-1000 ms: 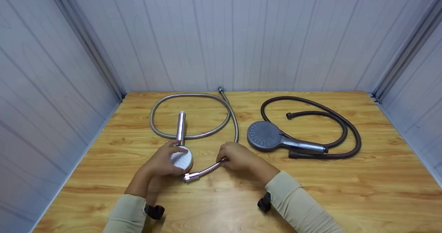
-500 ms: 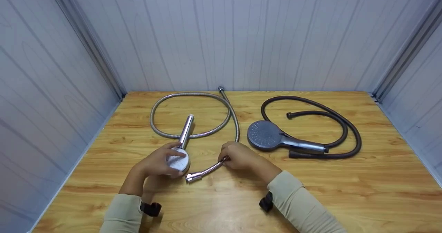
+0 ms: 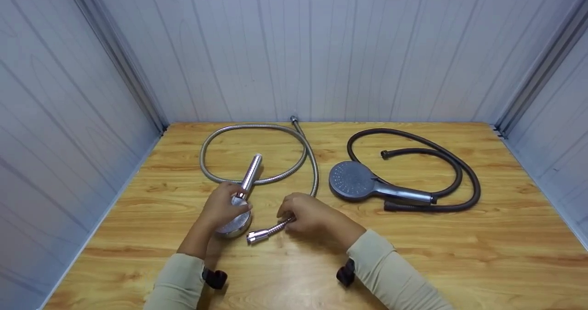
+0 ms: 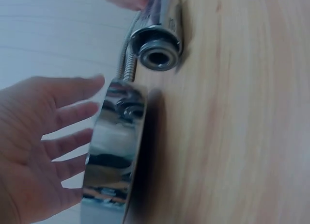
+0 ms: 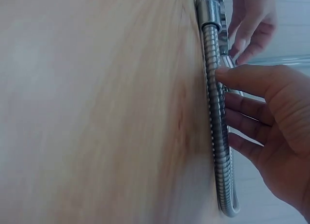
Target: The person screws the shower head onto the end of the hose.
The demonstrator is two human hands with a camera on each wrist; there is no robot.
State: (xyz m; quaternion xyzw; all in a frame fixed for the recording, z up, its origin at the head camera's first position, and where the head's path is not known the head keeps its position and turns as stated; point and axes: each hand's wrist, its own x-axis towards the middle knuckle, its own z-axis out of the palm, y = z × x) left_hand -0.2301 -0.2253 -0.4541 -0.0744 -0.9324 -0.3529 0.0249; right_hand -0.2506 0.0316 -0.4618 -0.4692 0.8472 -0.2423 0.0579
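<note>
A chrome shower head (image 3: 236,225) lies face up at centre left, its handle (image 3: 251,174) pointing away across a coiled steel hose. My left hand (image 3: 221,209) is over its round head; in the left wrist view the fingers of my left hand (image 4: 46,136) stretch loosely to the chrome rim (image 4: 114,141). The steel shower hose (image 3: 277,228) ends in a chrome connector (image 3: 258,236) beside the shower head. Around the hose, behind that connector, is my right hand (image 3: 305,212). In the right wrist view its thumb touches the hose (image 5: 218,127), and its relaxed fingers lie beyond it.
A grey shower head (image 3: 353,180) with a chrome handle lies at the right, beside a dark coiled hose (image 3: 473,181). Pale panelled walls (image 3: 330,48) stand behind and beside the wooden table (image 3: 294,282). The steel hose's far end (image 3: 294,118) reaches the back edge.
The chrome shower head has turned, its handle swinging right. My left hand has shifted toward the handle's base. My right hand has slid along the hose toward the connector.
</note>
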